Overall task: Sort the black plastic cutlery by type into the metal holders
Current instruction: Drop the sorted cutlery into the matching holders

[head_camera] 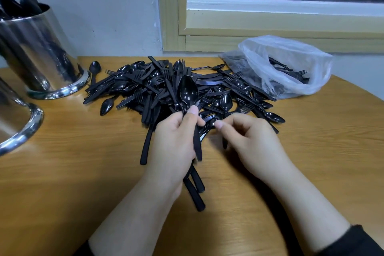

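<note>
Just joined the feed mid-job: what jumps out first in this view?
The big pile of black cutlery sprawls across the middle of the wooden table. In front of it, the left hand holds a bunch of spoons, bowl up, while the right hand reaches into the pile's near edge. A shiny metal holder stands far left, and a clear plastic bag with more cutlery lies far right.

Left hand (176, 141) grips spoons (188, 93); right hand (249, 137) perhaps pinching another.

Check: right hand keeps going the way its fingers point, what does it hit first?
The right hand points left, toward the left hand. Likely it meets the spoons held there first, near the thumb; depth is unclear, so it could brush the pile edge instead.
</note>
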The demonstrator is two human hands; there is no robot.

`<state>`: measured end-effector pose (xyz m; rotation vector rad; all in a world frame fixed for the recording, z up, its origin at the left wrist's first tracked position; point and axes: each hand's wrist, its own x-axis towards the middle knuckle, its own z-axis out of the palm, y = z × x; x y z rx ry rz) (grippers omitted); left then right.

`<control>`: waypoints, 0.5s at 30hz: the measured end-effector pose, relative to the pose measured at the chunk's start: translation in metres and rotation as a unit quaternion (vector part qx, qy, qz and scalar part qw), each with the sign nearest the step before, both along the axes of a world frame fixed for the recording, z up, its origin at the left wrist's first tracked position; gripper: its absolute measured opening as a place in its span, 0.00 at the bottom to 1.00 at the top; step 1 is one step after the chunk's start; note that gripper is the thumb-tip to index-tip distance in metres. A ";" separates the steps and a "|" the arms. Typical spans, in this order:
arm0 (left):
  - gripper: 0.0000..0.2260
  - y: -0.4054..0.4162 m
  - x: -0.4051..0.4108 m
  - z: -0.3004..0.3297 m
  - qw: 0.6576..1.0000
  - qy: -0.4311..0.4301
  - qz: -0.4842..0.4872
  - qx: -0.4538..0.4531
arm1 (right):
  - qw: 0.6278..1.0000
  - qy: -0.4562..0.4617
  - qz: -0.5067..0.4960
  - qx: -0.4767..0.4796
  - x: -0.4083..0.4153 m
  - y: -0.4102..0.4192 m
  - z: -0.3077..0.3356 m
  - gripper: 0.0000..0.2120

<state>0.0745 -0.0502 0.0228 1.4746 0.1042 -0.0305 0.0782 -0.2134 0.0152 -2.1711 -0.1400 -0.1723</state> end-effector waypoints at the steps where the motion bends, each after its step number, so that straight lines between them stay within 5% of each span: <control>1: 0.17 0.001 0.000 0.001 1.000 -0.006 0.005 0.010 | 0.999 -0.003 -0.036 -0.029 0.003 -0.005 -0.002 0.10; 3: 0.18 0.001 0.000 0.002 0.999 -0.014 0.010 0.029 | 0.994 0.004 -0.068 -0.091 0.006 -0.009 -0.004 0.04; 7: 0.19 -0.001 0.002 0.002 0.998 -0.030 0.036 0.034 | 0.979 0.003 -0.057 -0.195 0.007 -0.002 -0.008 0.09; 15: 0.15 -0.001 -0.004 0.003 0.999 -0.011 -0.005 -0.039 | 0.977 -0.003 -0.074 -0.198 0.006 0.002 -0.008 0.04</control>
